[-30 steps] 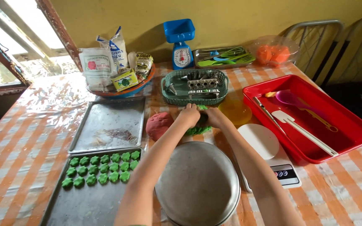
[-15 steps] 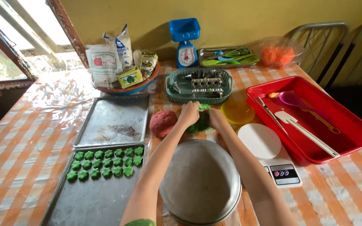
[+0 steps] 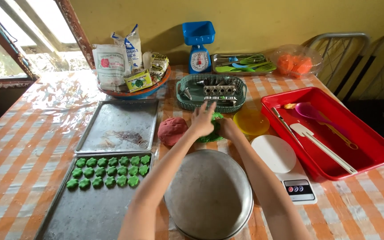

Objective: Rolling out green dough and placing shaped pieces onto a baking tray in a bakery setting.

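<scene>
Both hands, left hand (image 3: 202, 122) and right hand (image 3: 227, 129), press on the flat green dough lump (image 3: 212, 133); even pressure from flat palms should keep its thickness uniform.

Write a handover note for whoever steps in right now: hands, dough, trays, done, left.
Left hand: pressing flat on the green dough lump, fingers spread.
Right hand: on the same dough, grip mostly hidden.
Pink dough ball: beside it, untouched.
Near metal baking tray: three rows of small green flower-shaped pieces at its far end, rest bare.
Far metal baking tray: no pieces.
Round metal pan: between the forearms.
Left: green lump unshaped, pink unused.
</scene>
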